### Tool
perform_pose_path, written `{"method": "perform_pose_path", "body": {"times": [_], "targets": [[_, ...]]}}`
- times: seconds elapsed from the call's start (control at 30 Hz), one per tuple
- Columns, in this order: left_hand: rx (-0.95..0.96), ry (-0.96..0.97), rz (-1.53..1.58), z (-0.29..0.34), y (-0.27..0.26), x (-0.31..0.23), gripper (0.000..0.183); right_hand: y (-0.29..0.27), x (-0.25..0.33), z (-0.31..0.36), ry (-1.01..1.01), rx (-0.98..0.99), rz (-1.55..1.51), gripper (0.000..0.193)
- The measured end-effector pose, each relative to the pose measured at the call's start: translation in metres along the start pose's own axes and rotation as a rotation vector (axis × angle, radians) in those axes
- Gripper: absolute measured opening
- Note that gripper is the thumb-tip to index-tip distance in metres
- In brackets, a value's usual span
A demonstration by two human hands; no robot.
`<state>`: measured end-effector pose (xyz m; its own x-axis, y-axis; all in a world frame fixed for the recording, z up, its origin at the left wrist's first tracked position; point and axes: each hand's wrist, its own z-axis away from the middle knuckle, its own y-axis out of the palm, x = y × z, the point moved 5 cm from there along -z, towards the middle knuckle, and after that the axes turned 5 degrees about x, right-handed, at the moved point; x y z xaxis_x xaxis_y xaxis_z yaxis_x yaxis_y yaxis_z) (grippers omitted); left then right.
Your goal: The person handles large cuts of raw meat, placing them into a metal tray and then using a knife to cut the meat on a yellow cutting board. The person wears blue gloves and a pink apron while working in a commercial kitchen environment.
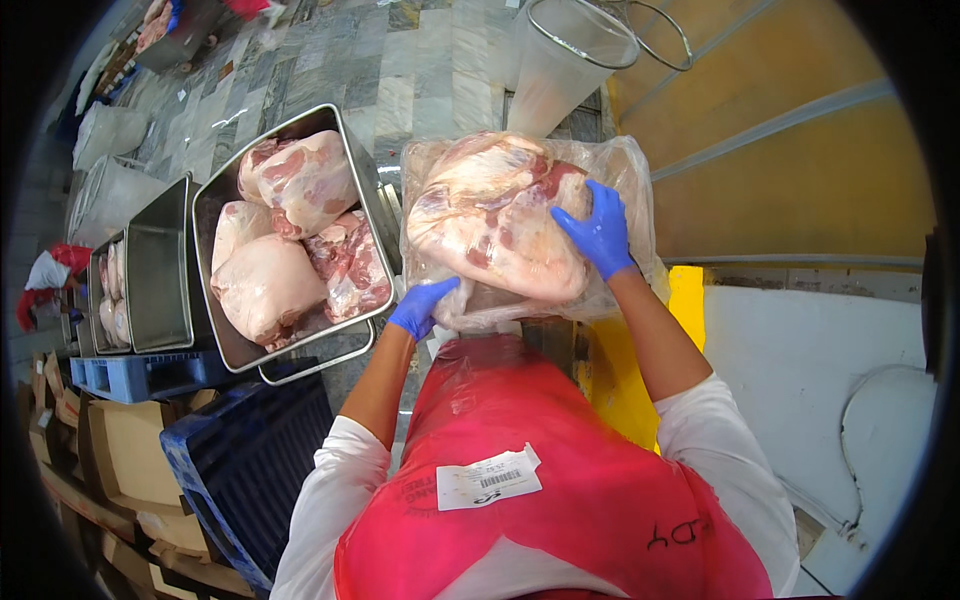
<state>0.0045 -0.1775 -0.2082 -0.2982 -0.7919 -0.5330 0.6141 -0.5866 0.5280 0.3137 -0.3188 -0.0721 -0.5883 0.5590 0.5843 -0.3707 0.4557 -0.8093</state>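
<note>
In front of my apron lies a large pale cut of meat (497,235) with fat and skin on it, resting on a clear plastic liner (628,175). Whatever supports the liner is mostly hidden. My left hand (427,307), in a blue glove, is closed on the liner at its near left corner, beside the meat. Against the meat's right side rests my right hand (600,232), also blue-gloved, with thumb and fingers spread apart. To the left, a deep metal bin (203,240) holds several big pieces of meat (270,285).
Further left stand another metal bin (160,270) and a blue pallet (150,375). Cardboard boxes (130,450) lie beside a dark blue crate (250,460). A translucent bag on a metal ring (560,80) stands beyond the meat. A yellow post (685,310) and white panel (800,345) are at right.
</note>
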Motion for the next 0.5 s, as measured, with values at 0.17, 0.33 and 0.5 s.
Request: {"method": "perform_pose_path", "body": {"times": [0.17, 0.33, 0.5], "targets": [[-0.258, 0.18, -0.603, 0.0, 0.003, -0.003, 0.047, -0.008, 0.017, -0.015, 0.01, -0.052, 0.162, 0.064], [-0.352, 0.154, -0.474, -0.017, -0.032, 0.014, 0.046, -0.005, -0.028, -0.008, 0.121, 0.173, -0.242, 0.027], [-0.436, 0.236, -0.33, -0.008, -0.052, -0.002, 0.04, -0.066, -0.106, 0.036, 0.115, 0.064, -0.172, 0.014]]}}
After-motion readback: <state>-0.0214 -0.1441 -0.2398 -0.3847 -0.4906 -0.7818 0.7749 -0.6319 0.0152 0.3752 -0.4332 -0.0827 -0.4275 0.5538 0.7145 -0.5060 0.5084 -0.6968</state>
